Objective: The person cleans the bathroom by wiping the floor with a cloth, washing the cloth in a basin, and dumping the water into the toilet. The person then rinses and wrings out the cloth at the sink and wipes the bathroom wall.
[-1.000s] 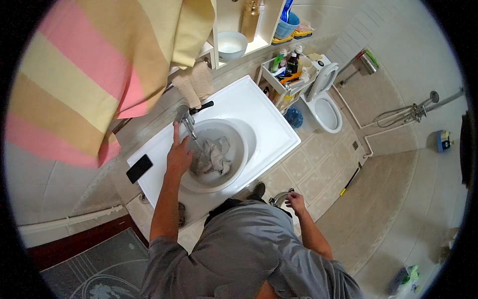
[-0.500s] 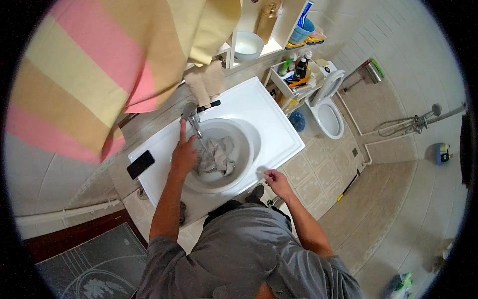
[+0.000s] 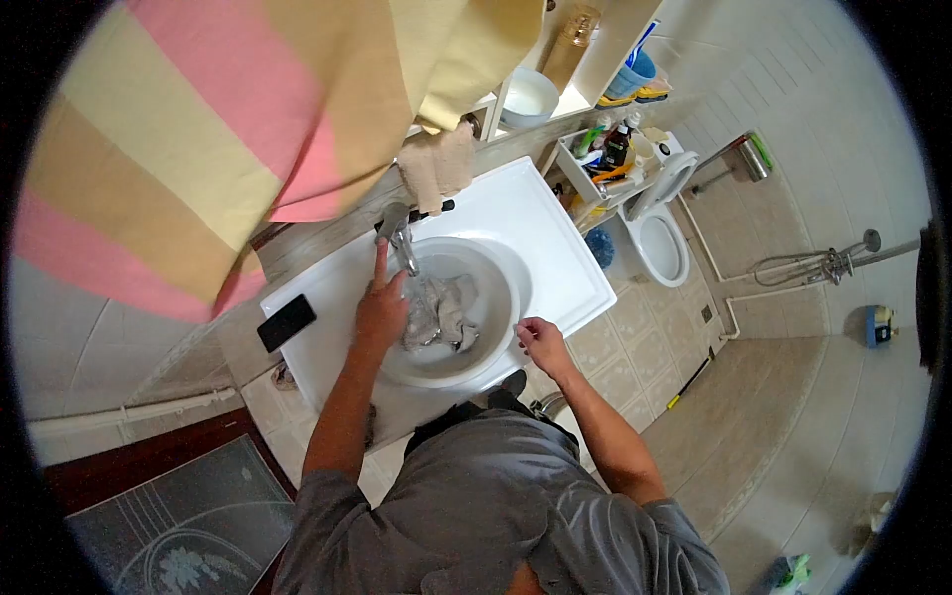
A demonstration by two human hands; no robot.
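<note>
My left hand [image 3: 381, 315] reaches over the left side of a white basin [image 3: 509, 322], index finger stretched up to the handle of the metal faucet [image 3: 401, 238]. Its fingers are apart and it holds nothing. Below the spout, a greyish wet cloth [image 3: 441, 312] lies in water in the basin, which stands in the white sink counter [image 3: 570, 258]. My right hand [image 3: 543, 347] is at the basin's right rim, fingers curled and fingertips against the edge; how firmly they grip is hard to see.
A black phone [image 3: 287, 323] lies on the counter's left corner. A beige cloth [image 3: 436, 169] hangs behind the faucet, beside a striped curtain [image 3: 218, 129]. To the right are a cart of bottles [image 3: 610, 159] and a toilet [image 3: 659, 248].
My right hand has moved left and up to the basin's rim. My left index finger stays at the faucet handle. The whole view has shifted slightly.
</note>
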